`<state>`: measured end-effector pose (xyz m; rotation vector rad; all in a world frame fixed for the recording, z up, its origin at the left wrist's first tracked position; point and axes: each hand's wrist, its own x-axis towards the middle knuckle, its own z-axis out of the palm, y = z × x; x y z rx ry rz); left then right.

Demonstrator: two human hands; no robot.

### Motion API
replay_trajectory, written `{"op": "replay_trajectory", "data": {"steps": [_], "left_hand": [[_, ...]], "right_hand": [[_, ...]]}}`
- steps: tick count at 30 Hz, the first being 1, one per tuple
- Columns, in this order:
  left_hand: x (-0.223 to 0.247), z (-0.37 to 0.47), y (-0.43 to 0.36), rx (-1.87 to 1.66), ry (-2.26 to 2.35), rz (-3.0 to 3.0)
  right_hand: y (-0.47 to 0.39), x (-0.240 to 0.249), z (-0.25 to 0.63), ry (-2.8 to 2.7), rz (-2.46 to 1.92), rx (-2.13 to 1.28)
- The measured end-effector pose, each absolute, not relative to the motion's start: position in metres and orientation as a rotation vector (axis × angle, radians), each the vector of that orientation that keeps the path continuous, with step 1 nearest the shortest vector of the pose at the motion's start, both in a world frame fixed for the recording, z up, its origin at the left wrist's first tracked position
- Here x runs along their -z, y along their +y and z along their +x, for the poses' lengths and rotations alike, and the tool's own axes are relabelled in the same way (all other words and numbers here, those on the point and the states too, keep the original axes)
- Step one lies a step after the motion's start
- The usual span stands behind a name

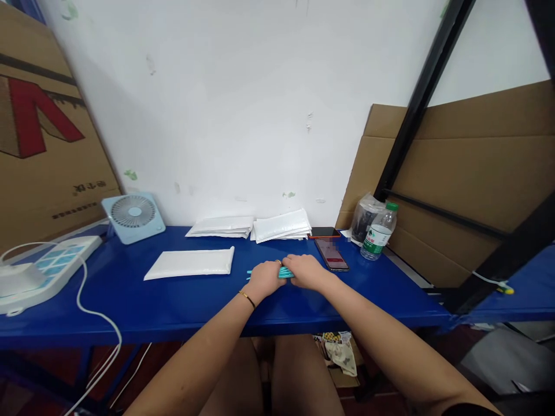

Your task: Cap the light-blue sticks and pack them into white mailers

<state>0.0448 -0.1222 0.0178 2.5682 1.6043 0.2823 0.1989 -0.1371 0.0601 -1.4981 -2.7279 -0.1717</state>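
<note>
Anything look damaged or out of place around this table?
The wall has scuffs and green smears marring its white surface. A white cable hangs over the front edge of the table, and might snag.

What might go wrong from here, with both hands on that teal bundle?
The teal bundle could spread or slip if either grip loosens: thin ends stick out past the left hand.
The lit phone lies close to the right hand, so a swing that way might knock it.
A leftward sweep might nudge the single white packet lying beyond the left hand.
</note>
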Motion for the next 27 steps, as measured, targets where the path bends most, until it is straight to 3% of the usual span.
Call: {"op": "replay_trajectory", "data": {"steps": [5, 9, 17, 24, 25, 27], "left_hand": [[-0.027, 0.048, -0.138, -0.898, 1.514, 2.240], [-0.022, 0.064, -0.143, -1.155, 1.302, 2.063], [-0.022, 0.050, -0.151, -0.847, 1.499, 2.448], [-0.059, 0.051, -0.171, -0.413, 1.400, 3.123], [-0.061, 0.052, -0.173, -0.369, 1.389, 3.127], [-0.065, 0.050, -0.173, -0.302, 1.464, 3.048]], "right_hand": [[-0.159, -0.131, 0.201, -2.371, -1.292, 0.012], [-0.169, -0.136, 0.173, -2.431, -1.236, -0.015], [-0.180, -0.121, 0.184, -2.431, -1.402, -0.203], [-0.170, -0.098, 0.207, -2.521, -1.494, -1.311], [-0.171, -0.091, 0.204, -2.544, -1.540, -1.235], [-0.174, -0.084, 0.196, -2.624, -1.657, -0.688]]}}
